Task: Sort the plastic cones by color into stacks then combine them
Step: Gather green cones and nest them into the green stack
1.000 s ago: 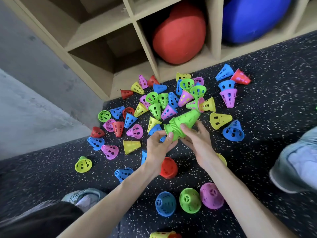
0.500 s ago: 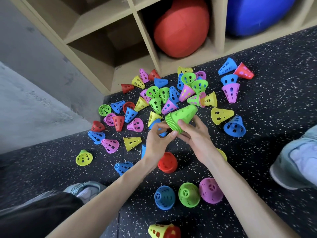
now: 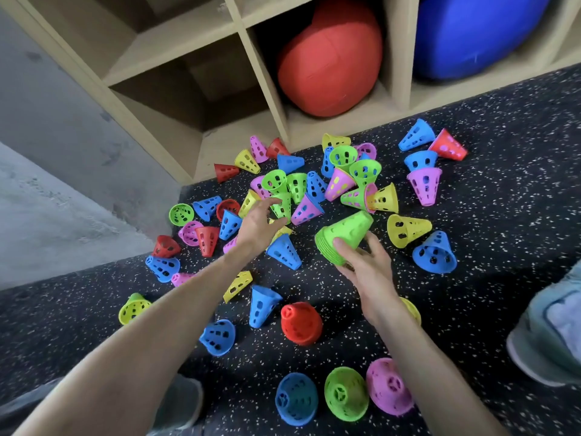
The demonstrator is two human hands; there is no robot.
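Half a second earlier both hands had met at the rim of the green cone stack (image 3: 344, 239); since then the left hand (image 3: 262, 220) had let go and reached out toward 11 o'clock, into the scattered pile. Its fingers were spread and loosely curved over a single green cone (image 3: 283, 205) lying among the others, though whether they touched it could not be told from this angle. The right hand (image 3: 364, 269) alone held the green cone stack, thumb and fingers clamped round its wide end, the stack tilted with its narrow tip pointing to 1 o'clock, above the speckled black floor mat (image 3: 503, 215). At 6 o'clock from the stack a red cone stack (image 3: 301, 324) stood on the mat, and nearer still sat a blue stack (image 3: 297, 399), a second green stack (image 3: 345, 398) and a purple stack (image 3: 388, 387) side by side.
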